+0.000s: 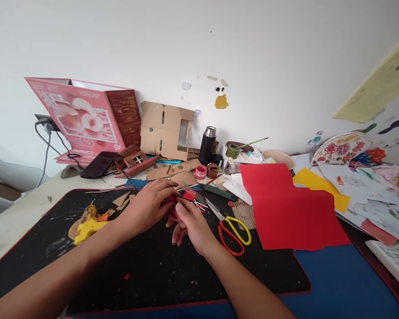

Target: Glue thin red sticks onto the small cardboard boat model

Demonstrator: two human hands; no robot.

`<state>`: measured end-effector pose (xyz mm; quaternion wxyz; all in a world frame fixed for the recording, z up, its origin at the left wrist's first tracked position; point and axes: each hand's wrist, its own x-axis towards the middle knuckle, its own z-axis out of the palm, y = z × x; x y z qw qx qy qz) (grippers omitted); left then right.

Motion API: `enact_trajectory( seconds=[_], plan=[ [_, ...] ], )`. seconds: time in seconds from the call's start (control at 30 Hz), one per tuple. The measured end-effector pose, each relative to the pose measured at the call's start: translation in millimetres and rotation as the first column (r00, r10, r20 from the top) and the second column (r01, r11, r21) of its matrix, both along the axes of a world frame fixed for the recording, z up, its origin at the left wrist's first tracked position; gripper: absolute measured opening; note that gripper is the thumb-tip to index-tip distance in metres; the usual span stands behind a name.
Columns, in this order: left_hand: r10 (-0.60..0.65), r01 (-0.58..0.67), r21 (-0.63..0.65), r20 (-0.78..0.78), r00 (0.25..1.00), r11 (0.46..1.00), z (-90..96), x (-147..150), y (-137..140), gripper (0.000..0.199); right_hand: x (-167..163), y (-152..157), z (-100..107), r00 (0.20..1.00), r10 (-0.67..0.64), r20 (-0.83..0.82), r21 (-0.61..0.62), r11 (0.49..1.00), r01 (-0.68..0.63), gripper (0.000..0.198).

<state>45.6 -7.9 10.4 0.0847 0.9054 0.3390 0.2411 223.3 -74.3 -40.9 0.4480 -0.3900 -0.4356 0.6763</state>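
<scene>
Over the black mat (146,274), my left hand (149,206) and my right hand (193,223) meet at a small dark red piece (173,212). Fingers of both hands are closed around it and hide most of it, so its kind is unclear. Just right of my right hand lie scissors (226,219) with one red and one yellow handle, their blades apart. Small red and white scraps (199,205) are scattered behind the hands. A yellow glue gun (89,226) rests left of my left forearm.
Red sheet (292,212) covers the mat's right side. Behind stand a black thermos (208,145), paint jars (200,172), a cardboard panel (166,128) and a pink box (86,117). A small brown-red model boat (138,164) sits beside a phone (99,165). A green cutter (218,192) lies nearby.
</scene>
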Motion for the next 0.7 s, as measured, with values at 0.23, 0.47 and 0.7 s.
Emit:
enact_trajectory(
  seconds=[0.23,0.47,0.7],
  plan=[
    [-0.022,0.023,-0.010,0.027,0.999,1.000,-0.5,-3.5,-1.8,0.026,-0.2,0.0,0.3,1.000,0.015,-0.005,-0.002,1.000,-0.015,0.083],
    [-0.011,0.014,-0.038,0.088,0.996,0.999,7.2,-12.4,-2.4,0.026,0.1,0.7,-0.6,1.000,0.013,-0.021,-0.006,1.000,-0.013,0.085],
    [-0.018,0.021,-0.029,0.095,0.995,0.999,7.3,-12.6,-2.7,0.024,0.0,1.1,-1.6,1.000,0.011,-0.026,-0.011,1.000,-0.011,0.085]
  ],
)
